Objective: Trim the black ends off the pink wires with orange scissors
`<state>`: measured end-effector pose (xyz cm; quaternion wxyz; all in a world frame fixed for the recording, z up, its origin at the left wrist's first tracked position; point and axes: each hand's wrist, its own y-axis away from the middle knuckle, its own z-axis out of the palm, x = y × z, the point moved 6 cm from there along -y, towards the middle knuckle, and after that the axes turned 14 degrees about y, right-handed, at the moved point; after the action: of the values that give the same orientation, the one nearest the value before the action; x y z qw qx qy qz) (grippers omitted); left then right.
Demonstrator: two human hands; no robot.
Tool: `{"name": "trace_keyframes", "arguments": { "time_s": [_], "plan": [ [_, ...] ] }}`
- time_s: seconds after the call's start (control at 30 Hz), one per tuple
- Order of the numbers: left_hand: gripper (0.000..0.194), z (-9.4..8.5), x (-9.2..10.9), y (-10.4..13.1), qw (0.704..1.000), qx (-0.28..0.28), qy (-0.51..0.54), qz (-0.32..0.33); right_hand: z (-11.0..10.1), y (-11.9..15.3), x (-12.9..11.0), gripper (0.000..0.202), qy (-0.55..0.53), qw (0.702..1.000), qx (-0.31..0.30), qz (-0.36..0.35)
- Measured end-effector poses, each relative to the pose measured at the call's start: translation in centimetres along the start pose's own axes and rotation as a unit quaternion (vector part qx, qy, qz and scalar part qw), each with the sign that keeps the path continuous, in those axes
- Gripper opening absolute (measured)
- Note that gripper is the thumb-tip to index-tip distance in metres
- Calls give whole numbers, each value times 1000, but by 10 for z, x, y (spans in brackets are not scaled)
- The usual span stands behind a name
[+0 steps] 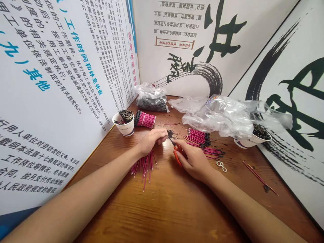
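Note:
My left hand is closed, thumb and forefinger pinched together; what lies between them is too small to make out. Below it, thin magenta wires with pale tips fan out, their upper ends hidden by the hand and wrist. My right hand grips orange-handled cutting pliers, whose dark jaws reach up to the left fingertips. Small black scraps are scattered on the wood just beyond the jaws. Right of the pliers lie loose magenta wires with black ends.
Behind my left hand stand a paper cup of black-ended wires and a tied wire bundle. Farther back are a filled plastic bag and crumpled clear bags. A second cup tilts at right, near a white loop. Printed panels enclose the table.

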<state>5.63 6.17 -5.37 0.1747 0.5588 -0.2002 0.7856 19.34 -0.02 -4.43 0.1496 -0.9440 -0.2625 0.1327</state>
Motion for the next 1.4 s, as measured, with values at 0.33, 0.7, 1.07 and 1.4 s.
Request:
{"name": "trace_keyframes", "arguments": {
  "time_s": [0.33, 0.7, 1.07, 1.4],
  "plan": [
    [30, 2, 2, 1, 1000, -2, -7, 1, 2, 1, 3, 31, -6, 1000, 6, 14],
    [30, 0, 0, 0, 1000, -5, 0, 2, 0, 1, 2, 28, -17, 1000, 6, 12],
    [30, 2, 2, 1, 1000, -3, -8, -1, 1, 1, 1, 31, -20, 1000, 4, 1],
    [33, -1, -1, 0, 1000, 4, 6, 10, -2, 2, 7, 25, -6, 999, 32, 34]
  ]
}}
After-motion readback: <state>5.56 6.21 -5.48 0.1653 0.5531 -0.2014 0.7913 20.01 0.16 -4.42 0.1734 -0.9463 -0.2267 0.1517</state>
